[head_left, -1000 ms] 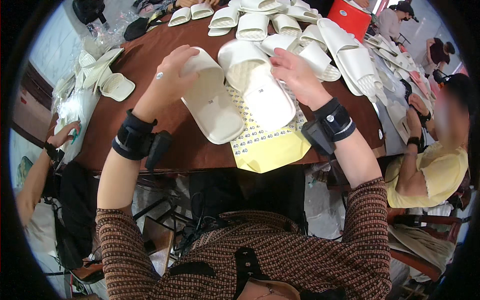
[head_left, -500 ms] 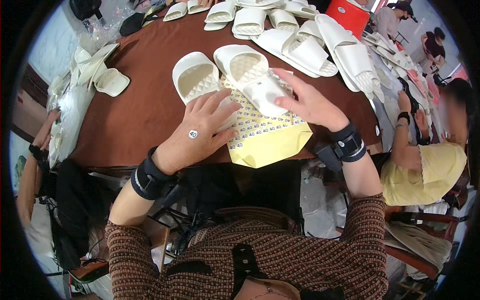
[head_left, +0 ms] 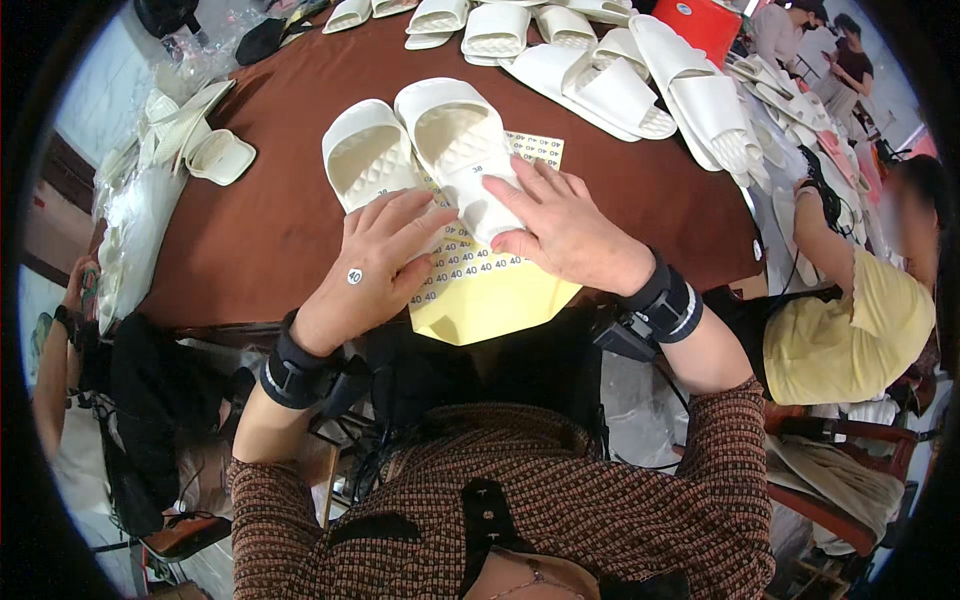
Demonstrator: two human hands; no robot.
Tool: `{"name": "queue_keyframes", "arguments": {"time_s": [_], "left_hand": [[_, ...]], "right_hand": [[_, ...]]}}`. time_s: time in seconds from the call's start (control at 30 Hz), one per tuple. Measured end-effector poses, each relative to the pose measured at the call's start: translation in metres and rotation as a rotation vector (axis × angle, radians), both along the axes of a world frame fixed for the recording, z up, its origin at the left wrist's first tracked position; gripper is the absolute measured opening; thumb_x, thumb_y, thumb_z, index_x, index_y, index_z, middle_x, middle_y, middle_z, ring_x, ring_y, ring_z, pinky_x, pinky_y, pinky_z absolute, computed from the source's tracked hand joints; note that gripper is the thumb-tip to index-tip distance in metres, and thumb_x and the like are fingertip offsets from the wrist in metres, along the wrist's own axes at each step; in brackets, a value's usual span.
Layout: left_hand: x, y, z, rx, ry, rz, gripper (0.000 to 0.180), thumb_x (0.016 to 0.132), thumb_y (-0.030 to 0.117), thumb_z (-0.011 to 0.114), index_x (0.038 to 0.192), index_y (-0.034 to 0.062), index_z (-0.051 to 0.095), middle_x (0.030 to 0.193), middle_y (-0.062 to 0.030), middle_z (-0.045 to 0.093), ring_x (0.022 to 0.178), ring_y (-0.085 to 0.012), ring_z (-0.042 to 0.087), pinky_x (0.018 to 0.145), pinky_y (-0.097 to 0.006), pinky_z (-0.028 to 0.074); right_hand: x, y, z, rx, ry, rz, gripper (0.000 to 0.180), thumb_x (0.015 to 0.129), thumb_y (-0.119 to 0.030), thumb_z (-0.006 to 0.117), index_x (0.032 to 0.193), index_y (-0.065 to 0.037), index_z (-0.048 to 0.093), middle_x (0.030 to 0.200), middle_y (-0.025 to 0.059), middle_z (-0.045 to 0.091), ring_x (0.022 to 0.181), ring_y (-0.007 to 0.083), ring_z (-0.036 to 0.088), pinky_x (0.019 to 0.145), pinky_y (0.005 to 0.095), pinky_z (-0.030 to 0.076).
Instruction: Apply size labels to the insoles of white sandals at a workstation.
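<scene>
Head view. Two white slides lie side by side, soles down, on the brown table, their heels over a yellow sticker sheet that overhangs the table's near edge. The left hand lies flat, fingers spread, on the sheet beside the left slide's heel, apparently pinning it; a round sticker sits on its back. The right hand presses open-palmed on the right slide's heel, steadying it. More slides crowd the table's far side.
</scene>
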State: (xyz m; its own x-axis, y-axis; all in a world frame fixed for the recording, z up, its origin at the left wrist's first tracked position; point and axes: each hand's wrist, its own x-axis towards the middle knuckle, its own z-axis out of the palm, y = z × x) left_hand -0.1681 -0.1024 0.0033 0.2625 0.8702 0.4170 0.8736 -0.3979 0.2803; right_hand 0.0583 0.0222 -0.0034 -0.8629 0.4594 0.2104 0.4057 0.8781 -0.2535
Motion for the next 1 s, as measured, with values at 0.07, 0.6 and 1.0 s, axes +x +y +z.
{"name": "queue_keyframes", "arguments": {"time_s": [0.07, 0.6, 1.0], "left_hand": [[0.001, -0.003, -0.002, -0.008, -0.028, 0.022, 0.049, 0.077, 0.007, 0.066, 0.126, 0.0138, 0.060, 0.130, -0.0111, 0.054, 0.122, -0.0324, 0.048, 0.102, -0.046, 0.034], [0.010, 0.000, -0.014, 0.072, 0.086, 0.147, 0.044, 0.079, 0.018, 0.066, 0.122, 0.0225, 0.065, 0.133, -0.0028, 0.056, 0.125, -0.0312, 0.047, 0.103, -0.047, 0.033], [0.014, 0.001, -0.015, 0.150, 0.098, 0.175, 0.041, 0.078, 0.017, 0.068, 0.118, 0.0260, 0.066, 0.127, 0.0002, 0.058, 0.118, -0.0295, 0.050, 0.101, -0.046, 0.035]], "right_hand": [[-0.002, -0.005, 0.001, 0.022, -0.017, 0.012, 0.061, 0.096, -0.039, 0.051, 0.146, -0.009, 0.036, 0.148, 0.0327, 0.030, 0.137, 0.0457, 0.031, 0.111, 0.0498, 0.022], [-0.004, 0.020, 0.019, -0.379, 0.383, 0.051, 0.034, 0.088, -0.014, 0.062, 0.119, 0.002, 0.060, 0.107, 0.0204, 0.064, 0.088, 0.0238, 0.064, 0.077, 0.0328, 0.052], [-0.027, 0.043, 0.023, -0.062, 0.320, 0.145, 0.026, 0.087, -0.012, 0.057, 0.108, 0.003, 0.062, 0.103, 0.0178, 0.066, 0.095, 0.0299, 0.064, 0.084, 0.0361, 0.050]]}}
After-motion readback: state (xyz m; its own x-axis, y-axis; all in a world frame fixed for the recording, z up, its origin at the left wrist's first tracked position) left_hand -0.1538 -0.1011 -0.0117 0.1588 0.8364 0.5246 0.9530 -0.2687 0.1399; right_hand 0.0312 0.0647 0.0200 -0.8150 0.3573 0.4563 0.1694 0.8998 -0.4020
